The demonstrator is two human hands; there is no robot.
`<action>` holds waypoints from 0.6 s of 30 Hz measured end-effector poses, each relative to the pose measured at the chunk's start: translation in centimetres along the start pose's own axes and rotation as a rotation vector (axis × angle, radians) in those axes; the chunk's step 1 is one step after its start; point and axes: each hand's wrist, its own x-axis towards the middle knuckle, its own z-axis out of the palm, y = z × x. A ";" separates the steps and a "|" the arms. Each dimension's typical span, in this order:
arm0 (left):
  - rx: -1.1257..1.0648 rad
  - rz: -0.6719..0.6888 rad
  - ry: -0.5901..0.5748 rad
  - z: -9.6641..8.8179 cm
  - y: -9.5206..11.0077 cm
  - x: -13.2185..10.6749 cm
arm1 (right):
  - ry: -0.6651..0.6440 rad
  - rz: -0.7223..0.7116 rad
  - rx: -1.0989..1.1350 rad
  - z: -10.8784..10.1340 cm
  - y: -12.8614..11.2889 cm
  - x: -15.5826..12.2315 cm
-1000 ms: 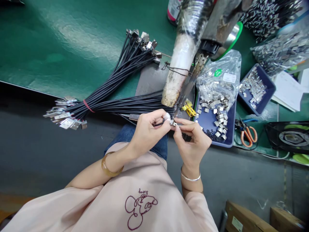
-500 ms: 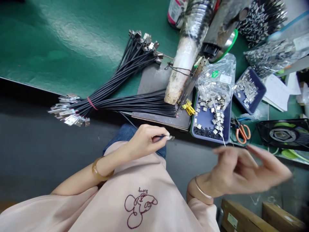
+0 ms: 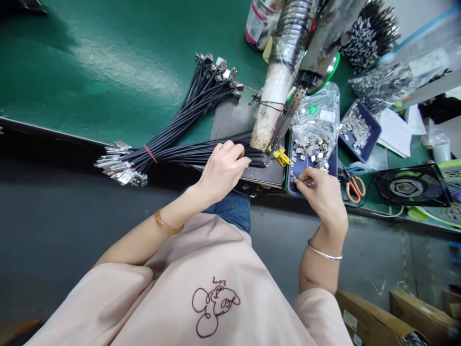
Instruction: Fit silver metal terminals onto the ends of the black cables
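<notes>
A bundle of black cables [image 3: 180,129] with metal connector ends, tied with a red band, lies across the green bench and a grey plate [image 3: 230,122]. My left hand [image 3: 223,170] rests on the cable ends near the plate's front edge, fingers curled over them. My right hand [image 3: 320,192] reaches into the near blue tray [image 3: 290,185] of small metal shells, fingertips pinched among the pieces. What they hold is too small to make out. A taped, plastic-wrapped tool [image 3: 279,81] stands over the plate between my hands.
A clear bag of metal shells [image 3: 317,127] lies on the near tray. A second blue tray [image 3: 360,129], orange-handled scissors [image 3: 355,187] and a black fan [image 3: 406,185] sit to the right. More cable bundles [image 3: 370,31] lie at the back right. Cardboard boxes [image 3: 374,319] stand below.
My left hand moved up from my lap onto the cable ends on the plate. My right hand swung back from the right and reached into the near blue tray.
</notes>
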 end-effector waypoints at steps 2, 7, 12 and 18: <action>-0.067 0.014 0.030 -0.2 0.1 -0.2 | -0.056 -0.018 0.028 -0.5 0.2 0.4; -0.293 0.037 0.081 -2.5 0.9 -1.0 | -0.048 -0.014 0.109 -0.4 1.2 1.2; -0.416 0.204 -0.189 -4.1 2.5 -1.0 | 0.171 0.030 0.036 0.7 1.6 1.5; -0.520 -0.100 -0.156 -2.0 4.0 -0.5 | 0.503 0.064 0.162 1.2 -0.8 -0.5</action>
